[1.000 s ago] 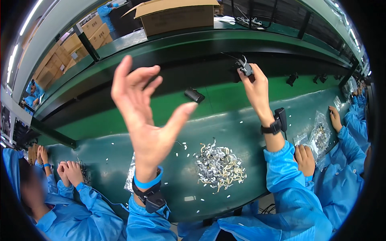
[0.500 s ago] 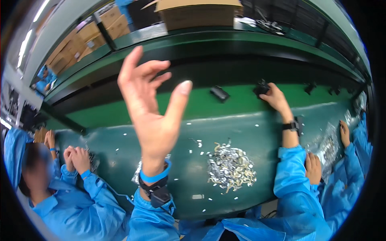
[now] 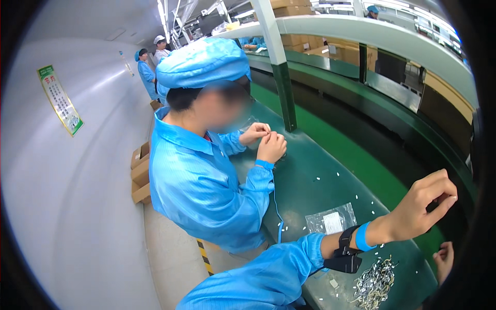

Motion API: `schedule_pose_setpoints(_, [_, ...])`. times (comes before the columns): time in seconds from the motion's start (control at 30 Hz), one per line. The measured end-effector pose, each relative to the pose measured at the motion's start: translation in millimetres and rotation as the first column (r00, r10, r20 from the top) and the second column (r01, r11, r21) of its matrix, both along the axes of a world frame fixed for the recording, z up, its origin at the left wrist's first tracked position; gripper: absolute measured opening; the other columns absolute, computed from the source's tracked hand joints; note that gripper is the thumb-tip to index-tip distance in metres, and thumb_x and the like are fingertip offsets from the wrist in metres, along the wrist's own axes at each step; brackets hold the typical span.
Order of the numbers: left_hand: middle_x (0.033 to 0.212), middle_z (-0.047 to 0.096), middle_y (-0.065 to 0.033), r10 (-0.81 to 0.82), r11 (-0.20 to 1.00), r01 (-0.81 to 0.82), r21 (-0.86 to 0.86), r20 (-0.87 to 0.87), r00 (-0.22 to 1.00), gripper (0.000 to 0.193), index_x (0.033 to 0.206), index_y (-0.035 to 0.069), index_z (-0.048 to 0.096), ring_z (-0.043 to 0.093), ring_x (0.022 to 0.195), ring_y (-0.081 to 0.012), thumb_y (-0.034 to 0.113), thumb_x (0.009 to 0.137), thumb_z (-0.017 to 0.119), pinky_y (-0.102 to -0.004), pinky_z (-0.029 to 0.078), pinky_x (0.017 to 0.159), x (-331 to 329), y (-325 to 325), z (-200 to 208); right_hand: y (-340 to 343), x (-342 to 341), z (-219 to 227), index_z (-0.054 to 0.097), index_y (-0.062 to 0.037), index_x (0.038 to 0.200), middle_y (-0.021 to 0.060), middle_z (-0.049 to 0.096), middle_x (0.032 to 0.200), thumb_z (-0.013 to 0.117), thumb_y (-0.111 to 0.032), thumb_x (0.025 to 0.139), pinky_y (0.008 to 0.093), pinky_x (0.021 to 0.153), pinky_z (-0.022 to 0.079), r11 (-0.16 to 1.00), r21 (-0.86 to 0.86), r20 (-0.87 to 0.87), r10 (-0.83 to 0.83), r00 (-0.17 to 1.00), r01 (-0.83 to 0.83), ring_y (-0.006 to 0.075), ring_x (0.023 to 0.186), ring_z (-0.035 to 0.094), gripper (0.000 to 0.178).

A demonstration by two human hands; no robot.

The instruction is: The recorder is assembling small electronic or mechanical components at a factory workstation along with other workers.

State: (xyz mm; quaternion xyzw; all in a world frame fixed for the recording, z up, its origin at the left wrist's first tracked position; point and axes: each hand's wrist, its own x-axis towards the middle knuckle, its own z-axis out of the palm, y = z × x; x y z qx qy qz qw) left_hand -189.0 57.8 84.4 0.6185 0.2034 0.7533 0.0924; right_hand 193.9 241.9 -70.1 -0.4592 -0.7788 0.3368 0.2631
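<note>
My left hand [image 3: 424,205] reaches out over the green strip behind the table, fingers curled and thumb tip closed against them. I see nothing between them. On that wrist are a blue band [image 3: 363,236] and a black strapped device [image 3: 345,253]. My right hand [image 3: 444,262] shows small at the lower right, partly lost at the dark rim. Its fingers look bent, but what they hold, if anything, is not visible. Below my left wrist lies a pile of small silvery and yellowish pieces [image 3: 373,287]. A clear plastic bag [image 3: 331,219] with a white label rests beyond my left forearm.
A co-worker in blue sits to the left, both hands [image 3: 266,142] together above the green table [image 3: 305,191]. Loose white bits dot its surface. A post [image 3: 279,77] rises behind the table. Cardboard boxes [image 3: 140,173] stand by the wall.
The view has swung left toward the co-worker and wall. My left hand's spread fingers have curled closed. My right hand, earlier at a black object, is now at the rim.
</note>
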Motion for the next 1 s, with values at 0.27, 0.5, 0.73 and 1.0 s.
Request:
schedule_pose_setpoints(0.27, [0.08, 0.053, -0.0098, 0.111, 0.987, -0.108, 0.118, -0.012, 0.994, 0.004, 0.091, -0.001, 0.061, 0.052, 0.071, -0.0228, -0.003, 0.092, 0.064, -0.0347, 0.043, 0.063, -22.1, -30.2, 23.5, -47.1, -67.5, 26.2, 0.059, -0.0017, 0.114, 0.009, 0.06, 0.093, 0.072, 0.003, 0.071, 0.0323, 0.077, 0.053, 0.992, -0.125, 0.228, 0.007, 0.974, 0.022, 0.0202, 0.085, 0.06, 0.046])
schedule_pose_setpoints(0.5, [0.081, 0.062, -0.0108, 0.038, 0.975, -0.031, 0.219, -0.026, 0.999, 0.015, 0.1, -0.001, 0.064, 0.059, 0.069, -0.0222, 0.009, 0.098, 0.053, -0.033, 0.049, 0.06, -67.9, -20.9, 22.5, -47.6, -19.4, 13.3, 0.064, -0.0007, 0.107, 0.0188, 0.068, 0.086, 0.064, -0.01, 0.088, 0.0438, 0.061, 0.053, 0.993, -0.107, 0.578, 0.018, 0.816, 0.053, 0.0307, 0.071, 0.067, 0.021])
schedule_pose_setpoints(0.73, [0.088, 0.044, -0.0051, -0.021, 0.996, 0.04, 0.08, -0.224, 0.974, 0.033, 0.109, 0.005, 0.06, 0.044, 0.086, -0.0215, 0.024, 0.103, 0.034, -0.0384, 0.034, 0.08, -100.7, -52.4, 32.6, -98.6, -7.7, 17.3, 0.066, 0.001, 0.109, 0.0077, 0.07, 0.088, 0.066, -0.002, 0.091, 0.0305, 0.073, 0.056, 0.944, -0.204, 0.266, -0.203, 0.942, 0.261, 0.015, 0.078, 0.069, 0.019])
schedule_pose_setpoints(1.0, [0.091, 0.045, -0.004, -0.011, 0.999, 0.024, 0.036, -0.332, 0.943, 0.036, 0.112, 0.007, 0.063, 0.047, 0.091, -0.0227, 0.027, 0.103, 0.034, -0.0395, 0.034, 0.084, -112.7, -45.5, 22.2, -110.7, -60.2, -8.6, 0.067, 0.0012, 0.098, 0.0112, 0.065, 0.085, 0.07, -0.006, 0.09, 0.0356, 0.073, 0.052, 0.981, 0.102, 0.209, -0.185, 0.96, 0.166, 0.0234, 0.08, 0.065, 0.012])
